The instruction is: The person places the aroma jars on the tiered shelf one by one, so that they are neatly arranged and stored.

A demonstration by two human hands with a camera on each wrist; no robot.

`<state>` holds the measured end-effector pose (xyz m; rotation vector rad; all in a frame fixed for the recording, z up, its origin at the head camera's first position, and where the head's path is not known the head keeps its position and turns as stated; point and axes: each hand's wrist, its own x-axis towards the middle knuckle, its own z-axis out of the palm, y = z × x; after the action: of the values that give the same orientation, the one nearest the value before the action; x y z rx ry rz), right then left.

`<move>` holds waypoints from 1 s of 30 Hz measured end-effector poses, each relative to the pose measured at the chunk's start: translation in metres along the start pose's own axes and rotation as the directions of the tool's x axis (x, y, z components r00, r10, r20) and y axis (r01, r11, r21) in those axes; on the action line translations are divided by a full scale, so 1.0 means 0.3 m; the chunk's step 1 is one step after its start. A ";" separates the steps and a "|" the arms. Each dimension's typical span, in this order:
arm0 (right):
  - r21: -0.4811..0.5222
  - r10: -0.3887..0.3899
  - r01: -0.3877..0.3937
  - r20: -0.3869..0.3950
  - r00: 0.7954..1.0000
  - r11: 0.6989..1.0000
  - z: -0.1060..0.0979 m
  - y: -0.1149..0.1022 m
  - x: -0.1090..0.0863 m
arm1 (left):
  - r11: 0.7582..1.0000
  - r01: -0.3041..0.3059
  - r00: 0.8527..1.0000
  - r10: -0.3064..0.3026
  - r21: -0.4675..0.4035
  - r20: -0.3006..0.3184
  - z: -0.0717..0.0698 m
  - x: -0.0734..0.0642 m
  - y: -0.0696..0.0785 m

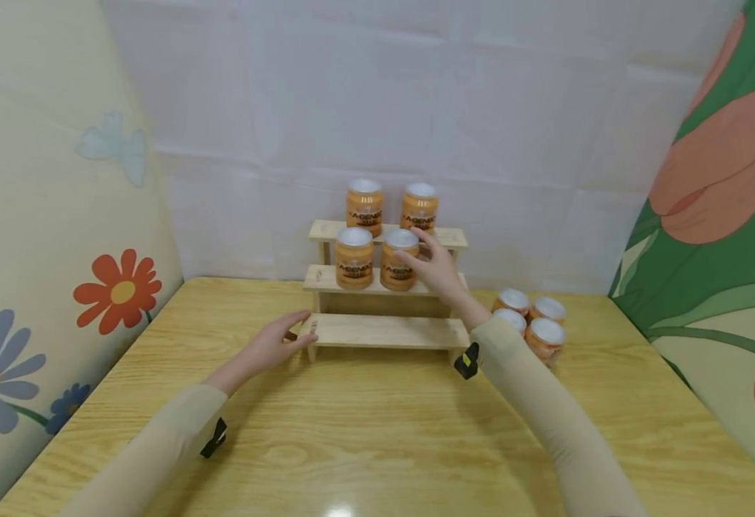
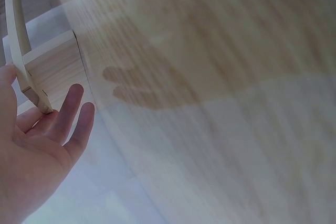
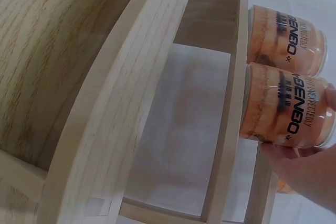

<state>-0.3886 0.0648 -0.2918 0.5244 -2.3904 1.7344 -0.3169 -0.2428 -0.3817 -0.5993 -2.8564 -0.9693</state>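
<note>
A three-step wooden stand sits toward the back of the table. My right hand grips an orange can with a silver lid, on the right of the middle step. In the right wrist view the base of this can meets the step, and the thumb and fingers go round its lid end. Just left of it stands a matching can. Two more cans, a left one and a right one, are on the top step. My left hand pinches the left end of the lowest step.
To the right of the stand, several similar cans are grouped on the wood-grain table. Behind it hangs a white cloth. Flower-patterned panels flank the table, a left panel and a right panel.
</note>
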 end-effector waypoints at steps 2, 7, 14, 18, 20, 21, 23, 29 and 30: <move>0.008 -0.001 0.001 -0.007 1.000 1.000 0.002 0.002 0.001 | 1.000 0.003 1.000 -0.003 0.000 0.001 0.001 0.001 -0.001; 0.016 0.010 -0.010 -0.009 1.000 1.000 0.003 0.006 0.000 | 1.000 -0.007 1.000 0.007 0.001 0.002 0.005 0.002 0.002; 0.012 0.030 -0.030 -0.006 1.000 0.999 -0.008 0.004 -0.002 | 1.000 -0.003 1.000 0.003 -0.010 0.018 0.008 0.006 0.005; 0.017 0.026 -0.026 -0.011 1.000 1.000 -0.009 0.002 -0.002 | 1.000 0.004 1.000 -0.004 -0.010 0.022 0.005 0.009 0.003; 0.015 0.022 -0.022 -0.014 1.000 1.000 -0.009 0.001 0.000 | 1.000 0.007 1.000 -0.007 -0.006 0.023 0.005 0.011 0.002; 0.013 0.020 -0.020 -0.017 1.000 1.000 -0.009 0.002 0.000 | 1.000 0.003 1.000 -0.003 -0.002 0.024 0.005 0.012 0.002; 0.008 0.017 -0.017 -0.017 1.000 1.000 -0.010 0.003 0.000 | 1.000 -0.006 1.000 0.006 0.010 0.021 0.006 0.014 0.000; 0.030 0.031 -0.030 -0.004 1.000 0.999 -0.029 0.013 -0.010 | 1.000 -0.024 1.000 0.024 0.016 0.016 0.018 0.023 -0.004; 0.035 0.037 -0.037 -0.003 0.999 0.999 -0.034 0.015 -0.015 | 1.000 -0.020 1.000 0.020 0.013 0.015 0.020 0.023 -0.004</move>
<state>-0.3870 0.0766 -0.2939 0.4840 -2.3860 1.7930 -0.3234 -0.2377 -0.3858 -0.6354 -2.8617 -0.9469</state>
